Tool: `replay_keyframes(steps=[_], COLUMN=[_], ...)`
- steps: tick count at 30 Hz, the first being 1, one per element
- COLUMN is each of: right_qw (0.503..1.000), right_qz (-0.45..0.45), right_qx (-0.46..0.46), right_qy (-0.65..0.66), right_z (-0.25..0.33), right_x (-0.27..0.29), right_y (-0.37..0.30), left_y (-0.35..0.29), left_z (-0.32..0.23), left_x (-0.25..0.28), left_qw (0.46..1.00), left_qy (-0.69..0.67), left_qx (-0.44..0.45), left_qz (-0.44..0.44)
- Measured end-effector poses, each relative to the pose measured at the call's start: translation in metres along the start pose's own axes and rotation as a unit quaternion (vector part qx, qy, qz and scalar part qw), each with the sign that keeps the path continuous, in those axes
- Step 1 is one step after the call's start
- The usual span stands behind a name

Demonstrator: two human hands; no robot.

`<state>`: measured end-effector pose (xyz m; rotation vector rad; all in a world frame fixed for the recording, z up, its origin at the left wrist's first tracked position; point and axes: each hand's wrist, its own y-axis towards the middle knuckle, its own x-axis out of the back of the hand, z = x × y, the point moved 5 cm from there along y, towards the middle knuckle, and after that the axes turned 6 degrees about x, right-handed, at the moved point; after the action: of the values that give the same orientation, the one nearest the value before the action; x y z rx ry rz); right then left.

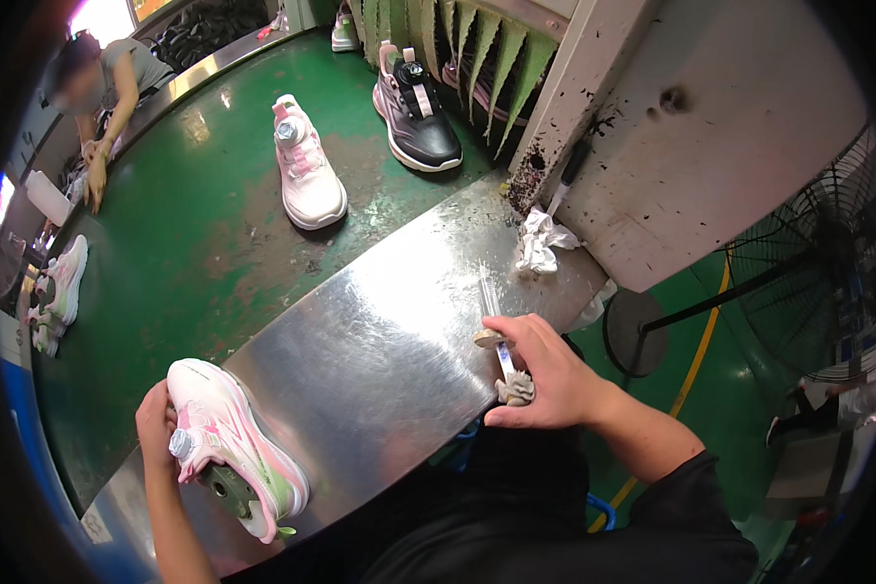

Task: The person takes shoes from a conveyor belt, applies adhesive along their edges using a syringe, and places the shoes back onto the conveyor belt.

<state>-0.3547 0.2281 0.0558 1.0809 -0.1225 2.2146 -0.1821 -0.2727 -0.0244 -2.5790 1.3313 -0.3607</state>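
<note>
While my left grip (pixel 156 423) is clamped on the side of a pink-and-white shoe (pixel 219 404) at the metal surface's (pixel 360 380) left end, my right grip (pixel 560 384) curls around a slim tool (pixel 504 360); beyond stand a pale shoe (pixel 309 180) and a black shoe (pixel 423 127).

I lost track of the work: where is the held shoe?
In the head view, the shoe is at the lower left, in the left hand, over the near end of the metal table.

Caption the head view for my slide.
Left hand holding a pink-white dial-closure sneaker; right hand gripping a slim implement.
</note>
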Motion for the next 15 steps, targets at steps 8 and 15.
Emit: replay_keyframes(steps=[8, 15], right_qw=[0.988, 0.997], right_qz=[0.124, 0.068], right_qx=[0.052, 0.014], right_qy=[-0.073, -0.019], right_z=[0.024, 0.014], right_x=[-0.001, -0.004], right_y=[0.001, 0.008], left_y=[-0.030, -0.090], left_z=[-0.053, -0.096], left_x=[-0.080, -0.152], left_qw=[0.996, 0.953], left_qy=[-0.048, -0.252], left_qx=[-0.013, -0.099], left_qz=[0.070, 0.137])
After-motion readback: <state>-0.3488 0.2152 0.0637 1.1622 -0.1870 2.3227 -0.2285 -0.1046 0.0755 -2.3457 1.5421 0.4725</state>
